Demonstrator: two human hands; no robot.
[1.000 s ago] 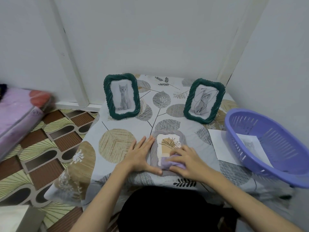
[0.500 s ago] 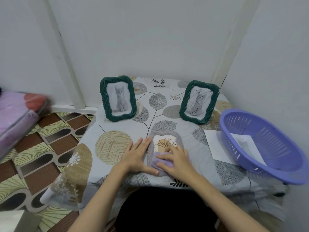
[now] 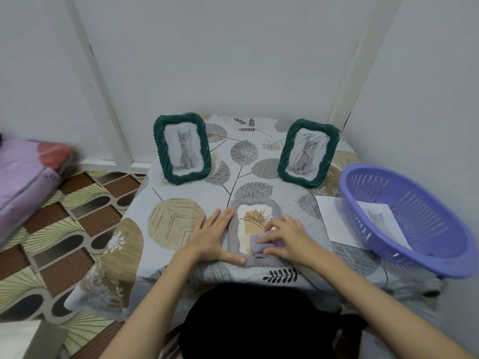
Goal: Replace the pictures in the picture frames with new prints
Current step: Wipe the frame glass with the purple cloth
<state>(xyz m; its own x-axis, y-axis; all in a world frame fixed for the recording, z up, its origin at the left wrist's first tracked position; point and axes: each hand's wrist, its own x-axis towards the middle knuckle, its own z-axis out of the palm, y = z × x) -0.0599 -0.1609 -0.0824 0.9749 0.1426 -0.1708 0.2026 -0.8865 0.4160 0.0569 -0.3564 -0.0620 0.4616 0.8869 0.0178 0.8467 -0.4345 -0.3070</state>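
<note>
Lilac cloth (image 3: pixel 261 244), gripped by the right hand (image 3: pixel 285 238), could shift the grey frame (image 3: pixel 255 229) despite the flat left hand (image 3: pixel 216 234).

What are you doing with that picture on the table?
A person is wiping a grey frame that lies flat on the table, with a plant print inside. The right hand presses a small purple cloth onto the glass, while the left hand rests flat beside the frame to steady it. Behind stand two green frames, one with a kitten photo and one with a scribbled picture. A purple basket on the right holds another print.
</note>
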